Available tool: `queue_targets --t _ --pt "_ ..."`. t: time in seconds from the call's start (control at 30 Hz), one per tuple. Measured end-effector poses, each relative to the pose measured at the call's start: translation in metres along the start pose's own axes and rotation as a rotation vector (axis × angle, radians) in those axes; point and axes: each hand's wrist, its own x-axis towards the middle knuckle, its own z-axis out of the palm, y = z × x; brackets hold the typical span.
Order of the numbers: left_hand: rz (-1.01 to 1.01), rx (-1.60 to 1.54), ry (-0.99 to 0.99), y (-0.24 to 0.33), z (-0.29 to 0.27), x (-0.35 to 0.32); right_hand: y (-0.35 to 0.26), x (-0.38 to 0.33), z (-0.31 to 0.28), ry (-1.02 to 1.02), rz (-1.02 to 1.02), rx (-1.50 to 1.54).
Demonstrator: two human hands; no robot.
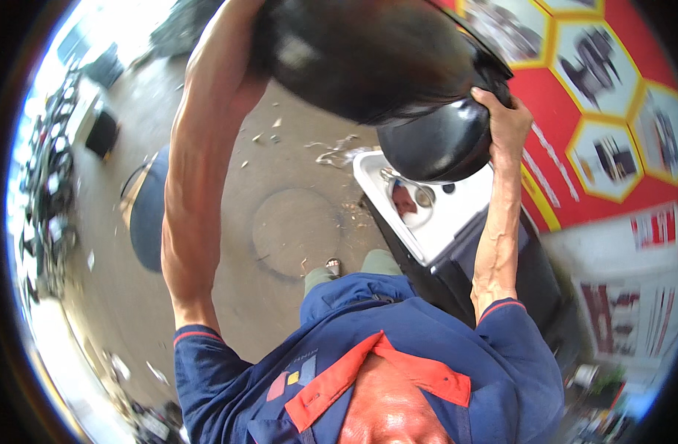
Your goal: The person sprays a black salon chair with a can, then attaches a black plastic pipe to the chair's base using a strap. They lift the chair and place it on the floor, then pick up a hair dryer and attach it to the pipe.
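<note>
A glossy black motorcycle seat [368, 59] is held up high in front of me, its far end cut off by the top edge. The rounded smaller section [439, 140] of the seat hangs lowest. My right hand [509, 122] grips the seat's right edge, thumb on the near face and the other fingers mostly hidden. My left forearm [198, 155] reaches up to the seat's left end. The left hand itself is hidden there, so its fingers do not show.
Below the seat, a white tray [446, 240] with small items rests on a black base [435, 288]. A red poster [550, 137] covers the wall at right. On the left are a blue rounded object [148, 214] and rows of black items [46, 185]. Scraps litter the floor [294, 229].
</note>
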Motion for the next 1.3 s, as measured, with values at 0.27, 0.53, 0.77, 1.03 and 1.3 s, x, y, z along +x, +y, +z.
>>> queue_targets --t 0.27,0.53,0.77,1.03,1.3 --pt "0.205 0.081 0.086 0.034 -0.071 0.033 0.013 0.05 0.175 -0.274 0.004 0.12" --pt "-0.145 0.039 0.691 -0.025 -0.236 -0.011 0.057 0.033 0.359 -0.616 -0.264 -0.117" --pt "-0.038 -0.048 1.085 -0.095 -0.287 -0.14 0.087 -0.056 0.49 -1.015 -0.391 -0.212" --pt "0.032 -0.008 1.694 -0.078 -0.338 -0.235 0.111 -0.227 0.657 -1.452 -0.325 -0.127" --pt "-0.078 0.3 1.988 -0.005 -0.409 -0.251 0.089 -0.383 0.787 -1.825 -0.17 -0.196"
